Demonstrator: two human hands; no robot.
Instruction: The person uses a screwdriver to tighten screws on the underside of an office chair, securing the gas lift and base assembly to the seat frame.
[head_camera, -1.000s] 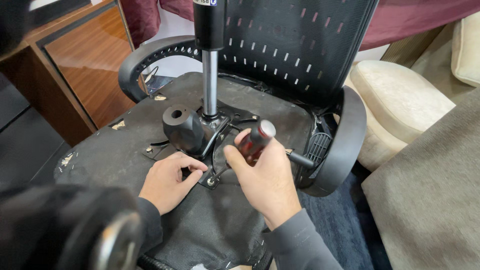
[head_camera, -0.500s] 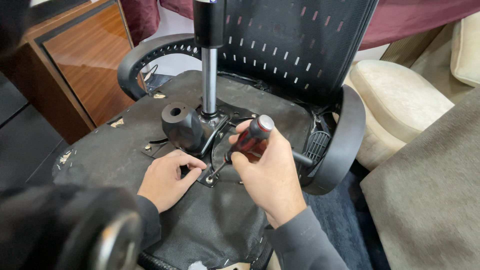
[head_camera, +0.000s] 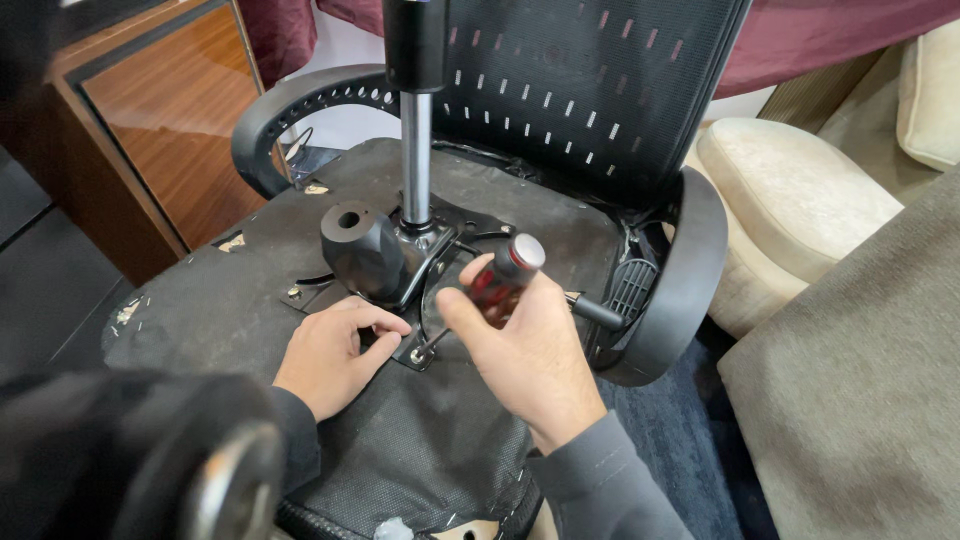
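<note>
Item, nearest the camera: a blurred black rounded part with a metal rim (head_camera: 215, 470), probably a chair-base piece, though it is lying too close to the lens to tell.

Item: left hand (head_camera: 330, 355), lying palm down on the black woven fabric underside of the overturned office chair seat (head_camera: 220, 310), fingers curling against the near edge of the black metal mounting plate (head_camera: 440, 295). It is holding nothing; it is only pressing.

Item: right hand (head_camera: 530, 350), fingers closing around the red-and-black screwdriver handle with silver end cap (head_camera: 505, 272). The tool's long axis is slanting from the cap, up and to the right, down and to the left along its thin steel shaft (head_camera: 432, 344). The tip is sitting on a small silver screw (head_camera: 416, 356) at the plate's near corner, so the screw is lying below and left of the grip, just beside the left hand's fingertips. Both hands are close to it; only the right one is reaching it, through the tool.

Item: black moulded tilt housing with a round hole (head_camera: 362, 250), standing on the plate, touching the chrome gas-lift column (head_camera: 416, 160) rising behind it.

Item, farther: black curved plastic armrests (head_camera: 690, 280), black slotted mesh backrest (head_camera: 590, 90).

Item, farthest: brown wooden cabinet (head_camera: 170, 130); cream upholstered seat (head_camera: 790, 200); maroon cloth (head_camera: 830, 40).
</note>
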